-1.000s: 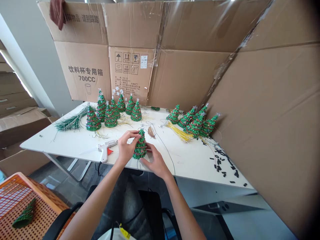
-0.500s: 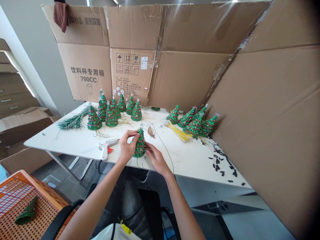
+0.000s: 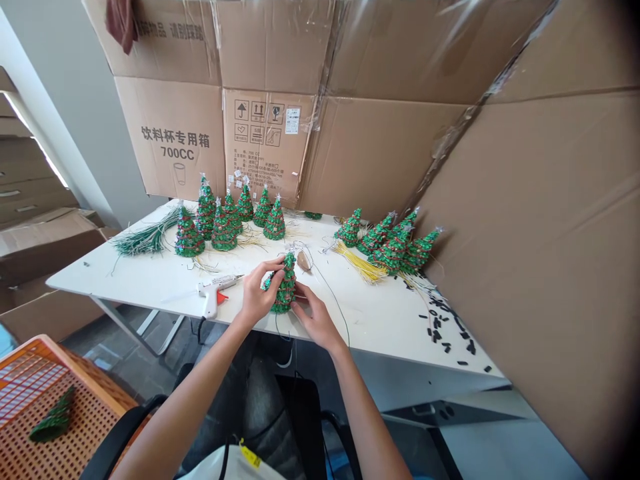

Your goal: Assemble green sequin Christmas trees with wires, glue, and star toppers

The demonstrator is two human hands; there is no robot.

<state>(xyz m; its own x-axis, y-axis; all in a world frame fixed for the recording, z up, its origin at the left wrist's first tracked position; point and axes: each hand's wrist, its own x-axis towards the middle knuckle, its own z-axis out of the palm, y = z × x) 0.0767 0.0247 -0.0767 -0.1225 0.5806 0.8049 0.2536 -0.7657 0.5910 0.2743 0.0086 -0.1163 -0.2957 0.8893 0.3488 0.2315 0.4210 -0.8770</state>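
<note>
One green wire Christmas tree (image 3: 284,293) stood nearly upright; the left hand (image 3: 257,300) pinched near its tip, the right hand (image 3: 316,321) pressed its lower side.

Left hand (image 3: 257,295): raised, fingers curled inward, wrist flexed | Right hand (image 3: 316,320): palm turned down, fingers extended forward, held near left hand | Left forearm (image 3: 190,393), right forearm (image 3: 365,413): angled inward from lower frame

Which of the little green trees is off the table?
The green tree lying on its side in the orange perforated crate at lower left. Every other tree is on or above the white table.
</note>
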